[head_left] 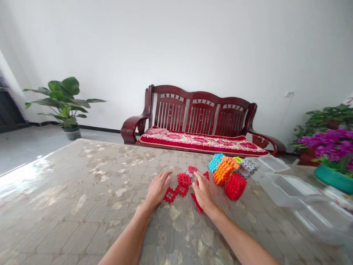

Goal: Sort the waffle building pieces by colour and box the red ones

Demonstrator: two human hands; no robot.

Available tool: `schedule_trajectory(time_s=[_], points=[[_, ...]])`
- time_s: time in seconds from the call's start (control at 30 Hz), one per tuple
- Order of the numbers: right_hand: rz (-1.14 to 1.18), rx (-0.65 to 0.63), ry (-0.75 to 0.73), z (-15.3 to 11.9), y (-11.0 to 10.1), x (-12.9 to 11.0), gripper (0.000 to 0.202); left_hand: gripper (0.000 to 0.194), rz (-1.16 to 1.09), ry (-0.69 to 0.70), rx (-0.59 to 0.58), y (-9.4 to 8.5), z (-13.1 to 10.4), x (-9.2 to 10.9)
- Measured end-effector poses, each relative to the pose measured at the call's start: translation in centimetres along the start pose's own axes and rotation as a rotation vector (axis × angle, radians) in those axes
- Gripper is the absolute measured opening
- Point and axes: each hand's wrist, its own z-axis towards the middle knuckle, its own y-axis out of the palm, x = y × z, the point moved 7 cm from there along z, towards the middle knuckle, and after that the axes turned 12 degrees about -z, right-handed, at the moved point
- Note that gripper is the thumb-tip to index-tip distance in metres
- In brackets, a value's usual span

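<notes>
My left hand (159,187) rests on the table with its fingers stretched forward and nothing held. Beside its thumb lies a red openwork plastic square (170,195). Two more red squares, a nearer one (182,189) and a farther one (184,179), sit between my hands. My right hand (203,189) is open over the table to their right, fingertips close to a small red piece (192,169). A red piece (196,203) stands tilted by the right wrist. Another red piece (206,175) shows partly behind the right fingers.
Right of my hands stand stacks of interlocking pieces: blue (215,162), orange (221,173), grey (247,168) and red (235,187). Clear plastic boxes (282,189) lie farther right, near a purple flower pot (333,176). A wooden bench (200,110) stands behind the patterned tablecloth (77,206).
</notes>
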Motion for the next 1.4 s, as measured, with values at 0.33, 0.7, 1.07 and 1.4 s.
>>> schedule_trajectory(time_s=[0.33, 0.7, 1.07, 1.4], points=[[-0.334, -0.43, -0.14, 5.1, 0.3, -0.8, 0.052, 0.04, 0.008, -0.022, -0.012, -0.2, 0.1, 0.4], [-0.375, -0.627, -0.29, 6.6, 1.9, -1.5, 0.065, 0.037, 0.006, -0.022, 0.014, -0.3, 0.1, 0.2], [-0.411, -0.463, -0.305, 7.5, -0.5, -2.8, 0.026, 0.036, 0.049, -0.038, -0.01, 0.1, 0.3, -0.2], [-0.116, -0.154, -0.106, 4.2, -3.1, -0.4, 0.033, 0.036, 0.049, -0.066, 0.002, 0.0, 0.4, -0.2]])
